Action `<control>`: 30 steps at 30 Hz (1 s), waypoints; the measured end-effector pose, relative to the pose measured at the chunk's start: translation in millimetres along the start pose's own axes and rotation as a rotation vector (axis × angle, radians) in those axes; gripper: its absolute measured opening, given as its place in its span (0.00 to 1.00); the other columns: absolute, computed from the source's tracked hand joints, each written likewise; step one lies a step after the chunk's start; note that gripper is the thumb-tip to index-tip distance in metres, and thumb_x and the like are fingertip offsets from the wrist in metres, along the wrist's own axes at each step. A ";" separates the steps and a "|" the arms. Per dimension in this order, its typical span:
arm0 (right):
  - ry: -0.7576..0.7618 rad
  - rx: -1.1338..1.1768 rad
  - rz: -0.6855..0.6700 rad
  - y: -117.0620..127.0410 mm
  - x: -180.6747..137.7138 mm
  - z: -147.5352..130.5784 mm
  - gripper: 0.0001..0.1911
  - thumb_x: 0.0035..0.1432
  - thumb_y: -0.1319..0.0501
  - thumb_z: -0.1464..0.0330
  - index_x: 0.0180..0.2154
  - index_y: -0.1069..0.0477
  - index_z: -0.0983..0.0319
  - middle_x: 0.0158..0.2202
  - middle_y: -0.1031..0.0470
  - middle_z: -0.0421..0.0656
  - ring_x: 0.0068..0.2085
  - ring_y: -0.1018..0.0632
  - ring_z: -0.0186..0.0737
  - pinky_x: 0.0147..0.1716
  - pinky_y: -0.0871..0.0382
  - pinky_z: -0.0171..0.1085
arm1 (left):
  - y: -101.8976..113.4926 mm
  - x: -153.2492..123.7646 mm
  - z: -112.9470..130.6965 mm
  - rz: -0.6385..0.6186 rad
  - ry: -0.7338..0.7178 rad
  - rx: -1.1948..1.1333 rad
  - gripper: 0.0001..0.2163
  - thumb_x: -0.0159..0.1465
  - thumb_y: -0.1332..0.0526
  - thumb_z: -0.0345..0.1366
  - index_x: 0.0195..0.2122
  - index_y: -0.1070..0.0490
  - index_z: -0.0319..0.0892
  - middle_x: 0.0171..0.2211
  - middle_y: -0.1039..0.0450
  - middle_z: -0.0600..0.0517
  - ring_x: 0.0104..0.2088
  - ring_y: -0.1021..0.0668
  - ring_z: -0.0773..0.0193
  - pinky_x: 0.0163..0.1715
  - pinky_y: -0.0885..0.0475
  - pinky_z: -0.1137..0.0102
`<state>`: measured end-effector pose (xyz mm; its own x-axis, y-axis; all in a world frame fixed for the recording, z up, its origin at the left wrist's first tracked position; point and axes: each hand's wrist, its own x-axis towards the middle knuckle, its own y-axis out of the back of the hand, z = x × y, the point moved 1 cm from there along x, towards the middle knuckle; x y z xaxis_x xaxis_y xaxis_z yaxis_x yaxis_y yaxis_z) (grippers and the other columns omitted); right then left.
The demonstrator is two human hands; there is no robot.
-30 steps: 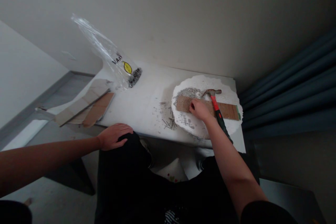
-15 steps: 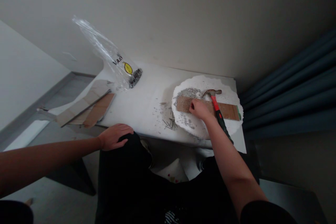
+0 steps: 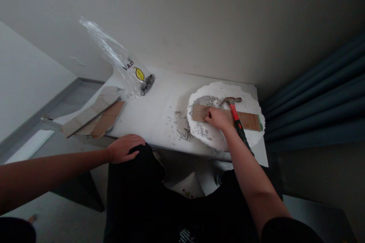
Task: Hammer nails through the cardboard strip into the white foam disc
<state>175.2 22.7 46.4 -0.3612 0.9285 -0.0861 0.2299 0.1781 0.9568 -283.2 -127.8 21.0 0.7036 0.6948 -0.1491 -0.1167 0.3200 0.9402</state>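
My right hand [image 3: 216,117] is closed and rests on a brown wooden board [image 3: 249,120] pitted with small holes at its left part. Whatever its curled fingers hold is hidden or too small to name. Under the board lies a rough-edged white slab [image 3: 225,88]. A claw hammer [image 3: 236,118] with a red and black handle lies across the board, right of that hand. My left hand [image 3: 127,148] lies flat on my left knee with its fingers stretched out. Several loose nails [image 3: 186,134] are scattered by the slab's left edge.
A clear plastic bag [image 3: 125,60] with dark contents stands at the back left of the white table [image 3: 159,121]. Wooden offcuts [image 3: 94,115] overhang the table's left front. A wall rises behind, and a dark curtain [image 3: 316,95] hangs at the right.
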 end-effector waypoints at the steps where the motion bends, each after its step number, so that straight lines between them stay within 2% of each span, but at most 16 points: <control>1: -0.001 0.003 0.003 -0.2 -0.3 0.2 0.05 0.65 0.39 0.67 0.39 0.27 0.63 0.44 0.20 0.48 0.40 0.22 0.43 0.36 0.37 0.36 | -0.4 -0.1 -0.4 0.003 0.000 0.000 0.16 0.67 0.46 0.42 0.52 0.27 0.45 0.51 0.21 0.45 0.52 0.22 0.52 0.58 0.30 0.58; 18: -0.025 0.064 0.048 -4.3 -2.3 2.4 0.05 0.65 0.39 0.68 0.40 0.27 0.63 0.43 0.21 0.48 0.41 0.22 0.43 0.38 0.35 0.36 | -0.9 0.7 -1.3 -0.006 0.012 -0.019 0.15 0.66 0.44 0.42 0.52 0.27 0.46 0.51 0.21 0.45 0.52 0.21 0.52 0.58 0.30 0.59; 25: 0.053 0.027 0.051 -6.5 -14.7 -0.7 0.09 0.71 0.43 0.71 0.48 0.26 0.64 0.53 0.25 0.52 0.50 0.23 0.45 0.49 0.32 0.37 | 3.6 2.2 2.8 0.004 0.007 -0.011 0.15 0.67 0.45 0.41 0.52 0.27 0.45 0.51 0.21 0.45 0.52 0.22 0.53 0.58 0.30 0.59; 30: 0.019 -0.039 0.033 -12.1 -19.1 -4.4 0.13 0.74 0.48 0.69 0.48 0.25 0.64 0.55 0.26 0.55 0.49 0.22 0.49 0.45 0.29 0.40 | 2.2 2.5 1.5 0.006 -0.011 -0.017 0.15 0.67 0.45 0.42 0.51 0.27 0.45 0.50 0.21 0.45 0.51 0.21 0.52 0.56 0.29 0.58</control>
<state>175.4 1.4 37.7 -0.3716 0.9271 -0.0492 0.2071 0.1344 0.9690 -280.7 -126.3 23.2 0.7105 0.6897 -0.1398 -0.1330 0.3266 0.9357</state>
